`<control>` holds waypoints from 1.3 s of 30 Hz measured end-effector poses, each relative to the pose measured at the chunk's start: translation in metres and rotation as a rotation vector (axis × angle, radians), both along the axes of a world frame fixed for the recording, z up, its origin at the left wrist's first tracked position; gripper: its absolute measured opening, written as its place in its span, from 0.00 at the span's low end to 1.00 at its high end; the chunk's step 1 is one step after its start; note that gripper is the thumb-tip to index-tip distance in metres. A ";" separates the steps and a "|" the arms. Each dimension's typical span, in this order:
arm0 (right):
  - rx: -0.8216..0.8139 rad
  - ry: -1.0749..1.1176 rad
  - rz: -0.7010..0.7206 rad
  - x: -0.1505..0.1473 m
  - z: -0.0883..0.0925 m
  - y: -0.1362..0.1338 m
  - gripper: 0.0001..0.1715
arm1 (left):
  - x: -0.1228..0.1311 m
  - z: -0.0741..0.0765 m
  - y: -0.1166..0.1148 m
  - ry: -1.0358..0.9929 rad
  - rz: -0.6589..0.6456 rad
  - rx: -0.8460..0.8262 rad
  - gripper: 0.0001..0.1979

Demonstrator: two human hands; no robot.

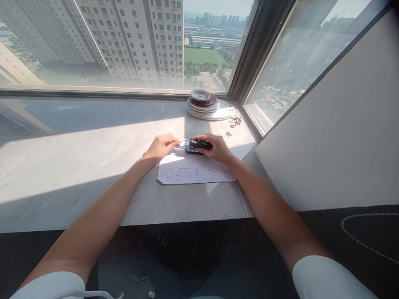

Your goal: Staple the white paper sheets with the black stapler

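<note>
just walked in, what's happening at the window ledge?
A person sits at a sunlit stone ledge by the window. Their right hand grips a black stapler at the top edge of a printed sheet of paper lying flat on the ledge. The left hand has its fingertips at the stapler's metal front end. Further back sit a stack of plates and a bunch of keys, both untouched.
</note>
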State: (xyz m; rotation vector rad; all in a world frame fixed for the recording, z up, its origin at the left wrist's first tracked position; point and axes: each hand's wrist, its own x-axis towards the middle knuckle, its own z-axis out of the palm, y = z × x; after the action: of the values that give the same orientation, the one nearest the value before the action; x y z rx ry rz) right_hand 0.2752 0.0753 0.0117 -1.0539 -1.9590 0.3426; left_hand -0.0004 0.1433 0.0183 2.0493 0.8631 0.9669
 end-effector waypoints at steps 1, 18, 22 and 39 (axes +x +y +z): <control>-0.003 0.000 -0.005 0.000 0.000 0.000 0.21 | 0.000 0.000 0.000 0.002 0.009 -0.001 0.08; 0.019 0.003 0.015 0.000 0.000 0.000 0.20 | 0.001 -0.002 0.002 0.016 0.009 0.004 0.06; 0.024 0.000 0.017 -0.001 0.001 0.000 0.20 | 0.000 -0.003 0.002 0.081 0.024 0.066 0.09; -0.020 -0.016 -0.002 -0.001 0.002 -0.001 0.21 | 0.001 -0.004 0.004 -0.006 0.016 -0.028 0.03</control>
State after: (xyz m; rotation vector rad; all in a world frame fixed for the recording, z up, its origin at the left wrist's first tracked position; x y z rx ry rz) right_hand 0.2745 0.0747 0.0133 -1.0745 -1.9726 0.3549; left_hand 0.0008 0.1470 0.0142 2.0174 0.8863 0.9641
